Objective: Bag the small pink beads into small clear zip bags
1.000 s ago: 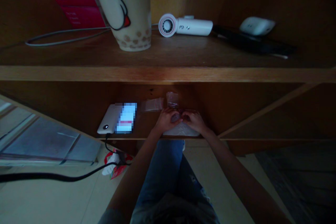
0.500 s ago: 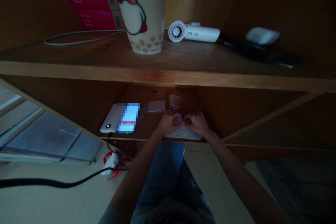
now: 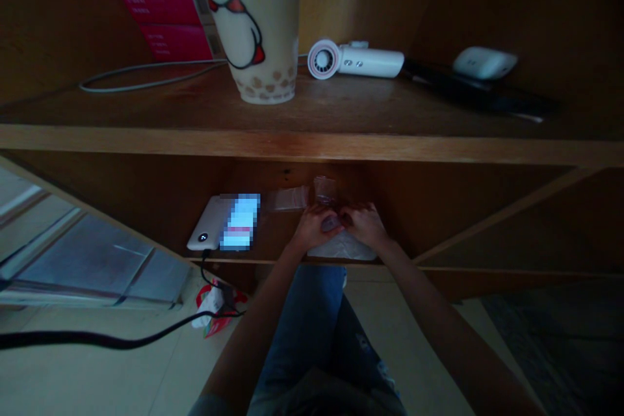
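Lower shelf: You work on a brown wooden shelf (image 3: 279, 234) in dim light, with pale floor tiles (image 3: 180, 377) beneath it.
Upper shelf: Above your hands, a wooden ledge (image 3: 361, 107) carries a tall drink cup (image 3: 260, 26), pink boxes (image 3: 163, 3), a thin cord (image 3: 146, 68), a white handheld fan (image 3: 370, 62) and, at right, a small white case (image 3: 485, 63) beside a dark object (image 3: 468, 88).
Phone side: On your left lie a white power pack (image 3: 207, 224) and a lit phone (image 3: 240, 222), near a black cable (image 3: 121, 340).
Clear packets: One small packet (image 3: 288, 199) lies flat behind your left hand; another (image 3: 325, 189) sits just beyond your fingers.
Plastic sheet: The pale, clear sheet (image 3: 341, 248) lies at the shelf's front edge, beneath and between your hands.
Left hand: Your left hand (image 3: 312, 227) curls inward around a small clear piece (image 3: 330, 223), thumb toward the right hand.
Right hand: Your right hand (image 3: 364, 224) bends in to meet it, fingers curled; whether either pinches firmly cannot be told.
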`<state>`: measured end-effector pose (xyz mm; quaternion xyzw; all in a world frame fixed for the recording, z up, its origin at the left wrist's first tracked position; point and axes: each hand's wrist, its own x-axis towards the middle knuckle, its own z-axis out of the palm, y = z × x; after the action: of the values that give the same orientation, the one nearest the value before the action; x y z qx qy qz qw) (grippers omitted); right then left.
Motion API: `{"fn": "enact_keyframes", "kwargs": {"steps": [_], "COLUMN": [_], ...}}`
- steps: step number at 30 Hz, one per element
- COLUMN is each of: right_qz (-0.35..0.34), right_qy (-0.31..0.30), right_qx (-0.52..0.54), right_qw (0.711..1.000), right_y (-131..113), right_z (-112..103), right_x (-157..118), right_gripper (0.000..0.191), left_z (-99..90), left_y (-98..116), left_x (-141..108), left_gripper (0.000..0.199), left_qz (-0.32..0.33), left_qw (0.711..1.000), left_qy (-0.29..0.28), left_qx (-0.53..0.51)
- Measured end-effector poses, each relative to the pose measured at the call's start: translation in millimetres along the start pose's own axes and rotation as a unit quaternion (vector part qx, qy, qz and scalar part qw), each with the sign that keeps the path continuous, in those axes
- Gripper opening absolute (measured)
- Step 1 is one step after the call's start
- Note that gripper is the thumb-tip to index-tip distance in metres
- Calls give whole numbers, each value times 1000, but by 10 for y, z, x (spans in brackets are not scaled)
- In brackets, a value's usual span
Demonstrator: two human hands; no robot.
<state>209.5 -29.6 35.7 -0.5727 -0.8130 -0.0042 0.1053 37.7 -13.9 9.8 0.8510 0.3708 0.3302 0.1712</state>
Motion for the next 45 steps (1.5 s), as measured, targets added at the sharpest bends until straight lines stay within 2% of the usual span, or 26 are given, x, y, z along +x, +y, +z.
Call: {"fn": "enact_keyframes", "kwargs": {"steps": [7, 16, 19, 23, 27, 35, 41, 45], "right_qz": [4, 4, 18, 37, 39, 13, 21, 21], "right_qy": [-26, -25, -23, -33, -52, -87, -108, -106], "right_qx": [-25, -20, 24, 137, 250, 403, 442, 441], "right_qw": [999, 999, 999, 989, 966, 911, 890, 891], "right_y": [-10, -26, -36, 20, 122, 189, 180, 192], "right_z": [4, -37, -59, -49, 32, 202, 240, 268], "right_x": [35, 31, 22, -13, -47, 39, 91, 79], "right_gripper": [17, 16, 16, 16, 16, 15, 16, 18], "left_z": [14, 12, 6, 12, 21, 20, 20, 21], "left_y": [-11, -7, -3, -8, -14, -21, -27, -30], "left_x": [1, 0, 2, -3, -7, -10, -11, -5], "left_gripper": [26, 25, 24, 23, 25, 28, 30, 28], "left_qz": [4, 4, 6, 11, 14, 19, 18, 19], "left_qw": [1000, 1000, 1000, 1000, 1000, 1000, 1000, 1000], "left_qy": [0, 3, 0, -2, 0, -16, -9, -4], "left_qx": [1, -5, -2, 1, 5, 14, 7, 5]}}
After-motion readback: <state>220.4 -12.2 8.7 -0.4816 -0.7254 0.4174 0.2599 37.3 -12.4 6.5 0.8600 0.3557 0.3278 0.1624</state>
